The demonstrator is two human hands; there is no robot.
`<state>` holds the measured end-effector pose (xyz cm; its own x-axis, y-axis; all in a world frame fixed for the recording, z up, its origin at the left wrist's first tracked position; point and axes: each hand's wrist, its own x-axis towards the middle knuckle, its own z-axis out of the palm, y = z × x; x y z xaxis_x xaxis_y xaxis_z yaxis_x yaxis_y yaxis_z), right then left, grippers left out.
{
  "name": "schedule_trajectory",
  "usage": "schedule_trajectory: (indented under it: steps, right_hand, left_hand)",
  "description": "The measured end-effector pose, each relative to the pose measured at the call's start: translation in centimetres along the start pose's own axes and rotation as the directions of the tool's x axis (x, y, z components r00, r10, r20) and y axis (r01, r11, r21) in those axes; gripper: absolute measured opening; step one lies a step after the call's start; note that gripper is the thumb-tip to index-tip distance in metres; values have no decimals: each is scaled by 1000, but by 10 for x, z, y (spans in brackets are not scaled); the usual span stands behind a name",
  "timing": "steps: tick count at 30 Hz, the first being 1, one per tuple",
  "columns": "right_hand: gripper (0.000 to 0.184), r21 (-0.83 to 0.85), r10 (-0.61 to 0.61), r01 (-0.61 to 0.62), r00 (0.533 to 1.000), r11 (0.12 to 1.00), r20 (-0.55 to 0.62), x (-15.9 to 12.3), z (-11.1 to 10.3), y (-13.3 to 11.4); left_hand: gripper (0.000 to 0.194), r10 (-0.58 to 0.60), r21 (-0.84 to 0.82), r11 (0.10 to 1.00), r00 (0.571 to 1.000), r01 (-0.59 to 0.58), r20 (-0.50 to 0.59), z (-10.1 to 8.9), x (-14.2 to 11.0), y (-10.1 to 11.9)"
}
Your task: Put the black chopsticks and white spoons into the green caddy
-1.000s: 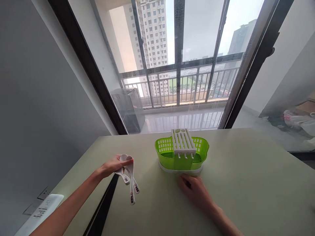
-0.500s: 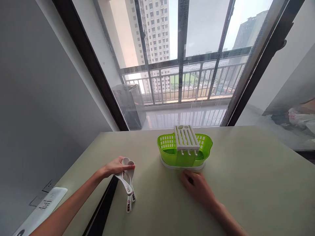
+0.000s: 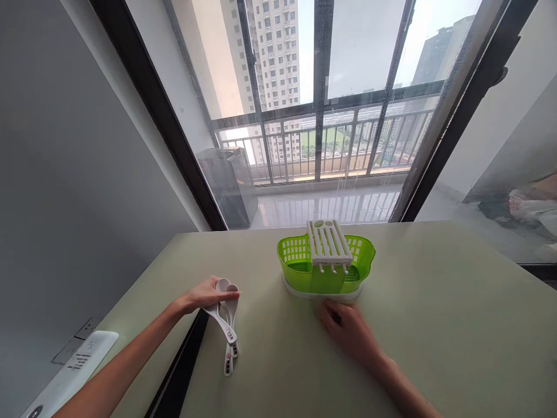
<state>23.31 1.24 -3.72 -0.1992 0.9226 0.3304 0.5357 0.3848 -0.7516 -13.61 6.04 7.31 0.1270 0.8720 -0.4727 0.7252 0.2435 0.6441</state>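
Observation:
On the left, my left hand (image 3: 208, 293) is closed around the bowl ends of white spoons (image 3: 225, 332). Their handles, bearing small dark labels, fan out toward me, and three handle ends show. To the right, my right hand (image 3: 344, 323) is curled on the table just in front of a green basket (image 3: 328, 283). I see nothing in its fingers; whether the fingertips touch the basket's white base is unclear. Across the basket's middle lies a white slotted rack (image 3: 331, 244) with two round holes at the back and small hooks along its front.
The pale table (image 3: 435, 325) extends to a glass sliding door with a dark frame. A long black strip (image 3: 185, 363) lies below my left hand. At the left edge, a white power strip-like object (image 3: 82, 363) lies near a wall socket (image 3: 87, 329).
The spoon handles have shifted very slightly in my left hand. My right hand stays by the basket. The whole view has moved a touch.

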Motion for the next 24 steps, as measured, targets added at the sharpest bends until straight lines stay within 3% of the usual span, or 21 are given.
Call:
schedule_trajectory:
  steps: [24]
  right_hand:
    - [40, 49, 37, -38, 999, 998, 11, 0, 0, -1]
  left_hand:
    - [56, -13, 163, 987, 994, -5, 109, 7, 0, -7]
